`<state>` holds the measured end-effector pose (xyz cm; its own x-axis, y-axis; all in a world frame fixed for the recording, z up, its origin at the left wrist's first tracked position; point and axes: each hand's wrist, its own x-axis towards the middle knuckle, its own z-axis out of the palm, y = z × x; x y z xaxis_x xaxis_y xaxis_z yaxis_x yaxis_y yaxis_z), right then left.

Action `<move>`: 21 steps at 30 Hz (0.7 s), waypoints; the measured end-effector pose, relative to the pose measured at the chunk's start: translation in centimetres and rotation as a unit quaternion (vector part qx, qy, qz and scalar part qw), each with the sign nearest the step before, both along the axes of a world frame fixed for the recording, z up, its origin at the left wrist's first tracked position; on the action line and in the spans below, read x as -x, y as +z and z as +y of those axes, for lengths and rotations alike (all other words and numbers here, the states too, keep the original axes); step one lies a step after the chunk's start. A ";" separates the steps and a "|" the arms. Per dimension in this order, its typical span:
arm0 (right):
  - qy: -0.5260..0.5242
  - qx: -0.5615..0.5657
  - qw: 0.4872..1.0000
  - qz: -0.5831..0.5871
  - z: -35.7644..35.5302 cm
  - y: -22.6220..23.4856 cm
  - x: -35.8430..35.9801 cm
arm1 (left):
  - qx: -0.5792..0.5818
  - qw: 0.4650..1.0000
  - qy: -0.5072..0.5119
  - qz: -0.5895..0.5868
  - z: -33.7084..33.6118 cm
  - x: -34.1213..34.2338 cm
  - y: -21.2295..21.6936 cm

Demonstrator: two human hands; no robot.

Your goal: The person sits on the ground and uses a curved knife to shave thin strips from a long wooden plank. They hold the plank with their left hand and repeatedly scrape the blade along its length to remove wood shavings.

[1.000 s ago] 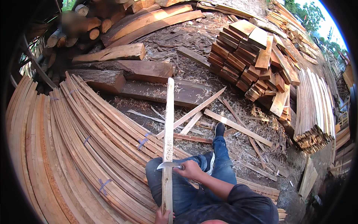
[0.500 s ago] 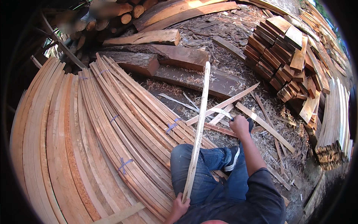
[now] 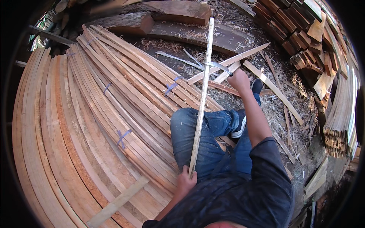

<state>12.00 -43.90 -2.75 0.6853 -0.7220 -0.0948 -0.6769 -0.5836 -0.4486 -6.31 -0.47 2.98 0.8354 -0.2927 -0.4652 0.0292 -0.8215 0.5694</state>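
A long, pale wooden stick (image 3: 200, 114) slants away from me over my bent left leg. My left hand (image 3: 186, 180) is closed around its near end. Out ahead, my right hand (image 3: 238, 80) grips the dark handle of a curved knife (image 3: 218, 67). Its metal blade reaches leftward and crosses the stick in its far part, seemingly against it. The stick's far tip points toward a dark, heavy timber (image 3: 186, 33).
Long sawn strips (image 3: 110, 106), some tied with purple bands, cover the left side. Loose offcuts (image 3: 273, 89) and shavings lie by my feet. Stacked planks (image 3: 304, 41) rise at far right, near a bundle of pale sticks (image 3: 340, 121). A short board (image 3: 118, 201) lies across the strips.
The whole view has tilted downward, so the surroundings sit higher. My right hand has moved slightly forward and left, bringing the knife blade across the stick. My left hand keeps its hold.
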 end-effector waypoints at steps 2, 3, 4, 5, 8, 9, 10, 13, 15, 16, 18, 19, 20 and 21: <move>0.011 0.018 1.000 -0.008 -0.6 1.9 0.4 | 0.004 1.000 0.010 0.010 0.4 0.2 -0.1; 0.026 0.008 1.000 -0.008 -0.1 3.0 1.1 | 0.008 1.000 0.013 0.021 0.3 0.0 0.1; 0.068 0.012 0.997 -0.021 1.7 3.9 1.9 | 0.011 0.999 0.024 0.036 0.4 0.2 0.1; 0.111 0.018 0.993 -0.032 3.8 4.7 3.0 | 0.016 0.999 0.024 0.026 0.7 0.5 -0.2; 0.267 0.009 0.963 0.033 9.7 5.4 6.0 | 0.032 0.999 0.024 0.005 0.9 1.1 -1.1; 0.275 0.007 0.960 0.055 10.1 5.4 6.0 | 0.033 0.999 0.023 0.005 0.9 1.1 -1.2; 0.285 0.004 0.955 0.077 10.4 5.6 6.1 | 0.033 0.999 0.023 0.006 0.9 1.2 -1.3; 0.300 0.025 0.953 0.037 8.8 3.1 3.7 | -0.002 0.999 0.024 0.022 0.4 0.8 -0.7; 0.153 0.020 0.988 0.006 7.1 1.8 0.6 | -0.006 1.000 0.016 0.010 0.8 1.0 -0.8; 0.100 0.019 0.995 -0.005 5.0 2.6 -1.0 | -0.007 1.000 0.018 0.002 0.7 1.2 -0.9; 0.038 0.025 0.999 0.015 1.7 3.9 -2.5 | -0.023 0.999 0.029 0.020 0.3 1.1 -0.3; 0.010 -0.007 1.000 0.011 -1.1 3.1 -2.6 | -0.029 0.999 0.024 0.030 0.1 0.8 -0.1; 0.045 0.021 0.999 0.018 -2.1 3.9 -2.4 | -0.029 0.999 0.028 0.020 0.0 1.0 -0.2; 0.035 0.030 0.999 -0.004 -1.9 4.0 -2.1 | -0.029 0.999 0.031 0.010 0.1 1.3 -0.4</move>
